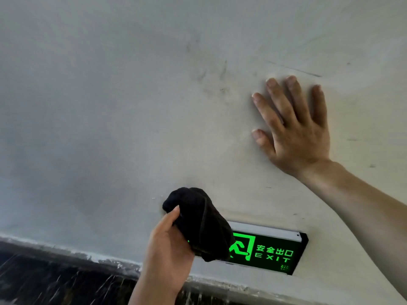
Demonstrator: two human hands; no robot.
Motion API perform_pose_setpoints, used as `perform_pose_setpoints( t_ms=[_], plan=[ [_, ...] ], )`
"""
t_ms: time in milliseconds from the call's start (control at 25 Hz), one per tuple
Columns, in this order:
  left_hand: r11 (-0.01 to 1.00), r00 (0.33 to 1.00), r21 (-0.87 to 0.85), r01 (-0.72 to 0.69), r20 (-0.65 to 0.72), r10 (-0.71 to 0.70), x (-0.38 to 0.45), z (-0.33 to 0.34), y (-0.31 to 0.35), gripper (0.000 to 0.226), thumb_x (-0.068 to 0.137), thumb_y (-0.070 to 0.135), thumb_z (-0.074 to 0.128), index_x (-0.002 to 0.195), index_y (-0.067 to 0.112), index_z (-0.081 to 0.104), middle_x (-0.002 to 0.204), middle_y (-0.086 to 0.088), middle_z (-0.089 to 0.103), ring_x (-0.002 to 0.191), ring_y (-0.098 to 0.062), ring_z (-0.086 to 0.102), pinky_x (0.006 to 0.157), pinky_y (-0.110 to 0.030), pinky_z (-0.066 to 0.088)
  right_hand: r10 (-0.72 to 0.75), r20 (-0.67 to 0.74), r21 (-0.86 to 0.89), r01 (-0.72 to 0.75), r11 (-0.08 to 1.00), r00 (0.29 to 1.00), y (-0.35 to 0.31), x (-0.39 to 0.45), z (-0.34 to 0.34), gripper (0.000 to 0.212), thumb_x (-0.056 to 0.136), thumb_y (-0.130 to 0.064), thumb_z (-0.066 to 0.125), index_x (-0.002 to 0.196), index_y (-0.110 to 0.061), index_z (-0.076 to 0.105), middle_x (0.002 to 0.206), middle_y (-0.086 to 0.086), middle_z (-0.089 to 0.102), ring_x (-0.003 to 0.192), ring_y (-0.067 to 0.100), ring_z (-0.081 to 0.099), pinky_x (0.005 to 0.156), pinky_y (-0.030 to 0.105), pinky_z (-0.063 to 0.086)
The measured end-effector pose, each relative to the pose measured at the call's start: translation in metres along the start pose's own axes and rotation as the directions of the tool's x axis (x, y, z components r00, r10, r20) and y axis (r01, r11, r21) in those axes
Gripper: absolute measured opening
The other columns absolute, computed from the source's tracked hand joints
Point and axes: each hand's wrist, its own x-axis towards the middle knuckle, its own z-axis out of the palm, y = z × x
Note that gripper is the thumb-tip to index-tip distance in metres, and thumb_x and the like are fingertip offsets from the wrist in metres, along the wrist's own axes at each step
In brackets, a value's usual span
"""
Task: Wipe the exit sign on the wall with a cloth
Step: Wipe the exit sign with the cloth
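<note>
While my left hand (pixel 169 245) grips a bunched black cloth (pixel 200 223) over the sign's left end, the exit sign (pixel 273 252) sits low on the wall, black w/ green running figure & lit lettering. Right hand (pixel 295 130) lies flat, fingers spread, on pale scuffed wall (pixel 110 106); dark floor (pixel 44 278) below.

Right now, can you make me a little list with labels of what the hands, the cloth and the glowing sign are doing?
left hand: holds the black cloth, bunched up
cloth: covers the left end of the sign
right hand: flat on the wall, fingers spread, above the sign
sign: low on the wall, lit green, shows a running figure and the word EXIT
wall: pale, with faint dark smudges
</note>
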Motion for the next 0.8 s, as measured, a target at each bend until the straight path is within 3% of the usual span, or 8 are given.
perform_pose_setpoints(
  t_ms=[80,240,360,440,560,640,720,800],
  plan=[
    [0.999,0.997,0.027,-0.027,0.078,0.025,-0.005,0.015,0.008,0.044,0.087,0.032,0.058,0.124,0.011,0.068,0.122,-0.015,0.069,0.108,-0.033,0.068,0.074,-0.043,0.06,0.006,0.08,0.033,-0.009,0.999,0.997,-0.001,0.0,-0.009,0.06,0.099,-0.04,0.045,0.153,-0.018,0.03,0.16,0.007,0.024,0.147,0.031,0.017,0.119,0.051,0.002],
    [0.989,0.976,0.117,-0.088,0.21,0.062,-0.012,0.044,0.02,0.05,0.085,0.026,0.068,0.131,0.01,0.061,0.131,-0.018,0.064,0.121,-0.037,0.059,0.102,-0.056,0.047,0.089,0.236,0.181,-0.134,0.974,0.968,-0.013,0.008,-0.05,0.061,0.095,-0.038,0.047,0.149,-0.014,0.035,0.159,0.01,0.028,0.149,0.03,0.016,0.119,0.051,0.012],
    [0.979,0.966,0.201,-0.029,0.256,-0.024,-0.02,0.067,0.029,0.047,0.082,0.03,0.069,0.124,0.009,0.066,0.125,-0.022,0.066,0.116,-0.038,0.063,0.095,-0.051,0.053,0.135,0.384,0.421,-0.303,0.855,0.913,-0.025,0.013,-0.094,0.059,0.094,-0.041,0.042,0.148,-0.016,0.037,0.158,0.0,0.029,0.15,0.019,0.013,0.122,0.037,0.011],
    [0.968,0.952,0.252,0.02,0.29,-0.095,-0.027,0.083,0.036,0.04,0.086,0.03,0.067,0.12,0.009,0.068,0.123,-0.022,0.068,0.113,-0.038,0.065,0.085,-0.041,0.058,0.112,0.576,0.561,-0.491,0.666,0.81,-0.023,0.022,-0.123,0.054,0.095,-0.049,0.039,0.147,-0.032,0.037,0.153,-0.024,0.03,0.146,0.0,0.014,0.117,0.016,0.014],
    [0.942,0.921,0.324,0.09,0.334,-0.202,-0.038,0.119,0.058,0.037,0.09,0.031,0.065,0.122,0.013,0.068,0.125,-0.019,0.068,0.116,-0.034,0.064,0.086,-0.033,0.056,-0.027,0.874,0.46,-0.808,0.369,0.485,0.004,0.055,-0.158,0.043,0.09,-0.069,0.042,0.132,-0.06,0.039,0.134,-0.05,0.033,0.128,-0.019,0.031,0.095,0.004,0.03],
    [0.914,0.903,0.378,0.147,0.326,-0.28,-0.045,0.148,0.079,0.041,0.087,0.037,0.067,0.123,0.019,0.068,0.125,-0.015,0.068,0.116,-0.03,0.064,0.085,-0.031,0.056,-0.16,0.937,0.343,-0.905,0.25,0.311,0.026,0.081,-0.175,0.044,0.089,-0.059,0.054,0.131,-0.062,0.04,0.133,-0.043,0.04,0.122,-0.016,0.04,0.094,0.012,0.038],
    [0.869,0.874,0.458,0.189,0.326,-0.362,-0.053,0.179,0.105,0.04,0.09,0.041,0.063,0.126,0.025,0.066,0.127,-0.011,0.068,0.117,-0.027,0.064,0.085,-0.03,0.056,-0.209,0.944,0.3,-0.93,0.212,0.257,0.048,0.11,-0.19,0.045,0.093,-0.041,0.061,0.131,-0.055,0.044,0.131,-0.032,0.049,0.117,-0.019,0.044,0.097,0.015,0.041],
    [0.814,0.842,0.538,0.217,0.319,-0.435,-0.06,0.21,0.132,0.036,0.096,0.041,0.056,0.129,0.029,0.063,0.131,-0.01,0.066,0.121,-0.027,0.061,0.09,-0.031,0.054,-0.204,0.957,0.245,-0.951,0.188,0.206,0.07,0.144,-0.207,0.044,0.091,-0.035,0.066,0.128,-0.051,0.05,0.123,-0.026,0.054,0.106,-0.017,0.052,0.086,0.008,0.045]
  ],
)
